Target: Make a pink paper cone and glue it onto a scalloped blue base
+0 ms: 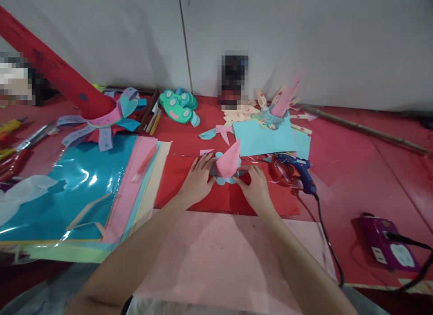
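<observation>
A pink paper cone point(228, 160) stands tilted on a light blue scalloped paper base point(223, 181), over a red sheet point(176, 179). On its left side, my left hand point(199, 176) is closed at the edge of the base, thumb and fingers pinching a small grey piece there. From the right, my right hand point(254, 184) pinches a similar dark grey piece beside the cone. The fingertips partly cover both grey pieces.
Right of the hands lie a blue glue gun point(304, 173) with its cord and a purple power box point(385, 243). Behind are green frog cutouts point(179, 106) and a light blue sheet point(264, 141). Plastic-wrapped blue paper point(88, 184) and a red cone point(67, 76) occupy the left.
</observation>
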Available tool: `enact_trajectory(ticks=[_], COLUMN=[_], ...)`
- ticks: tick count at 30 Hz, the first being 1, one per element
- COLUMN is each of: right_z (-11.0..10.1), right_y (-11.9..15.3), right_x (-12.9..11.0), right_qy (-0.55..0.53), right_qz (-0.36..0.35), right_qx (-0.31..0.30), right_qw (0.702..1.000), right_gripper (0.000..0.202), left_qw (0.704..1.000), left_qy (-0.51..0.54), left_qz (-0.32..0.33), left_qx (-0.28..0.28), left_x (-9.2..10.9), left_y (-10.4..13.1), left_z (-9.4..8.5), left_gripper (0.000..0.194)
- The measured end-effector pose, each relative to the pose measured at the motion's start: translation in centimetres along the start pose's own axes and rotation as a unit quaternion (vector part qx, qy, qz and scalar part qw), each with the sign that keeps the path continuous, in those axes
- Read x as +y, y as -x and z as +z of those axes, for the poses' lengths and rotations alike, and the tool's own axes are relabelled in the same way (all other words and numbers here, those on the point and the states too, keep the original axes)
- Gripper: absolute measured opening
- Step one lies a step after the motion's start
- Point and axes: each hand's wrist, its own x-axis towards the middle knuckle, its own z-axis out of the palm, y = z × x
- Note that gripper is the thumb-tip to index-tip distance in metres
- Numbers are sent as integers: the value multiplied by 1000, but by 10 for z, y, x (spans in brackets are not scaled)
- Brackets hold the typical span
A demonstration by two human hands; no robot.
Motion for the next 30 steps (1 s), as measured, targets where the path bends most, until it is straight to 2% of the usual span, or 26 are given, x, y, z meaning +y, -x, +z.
enact_trajectory(ticks=[24, 30], right_z=[-2, -3], right_y=[0, 0], right_x=[4, 6], right_qy=[-19, -20], right_qz=[-21, -28], right_qx=[-6, -4], right_qw=[1000, 999], right_gripper=[9, 10], left_qw=[1000, 1000], left_qy=[-10, -18], left_qz=[-4, 5], left_qx=[-2, 15], left_x=[5, 6], left_y=[2, 2], left_z=[-2, 2], left_gripper=[56, 58])
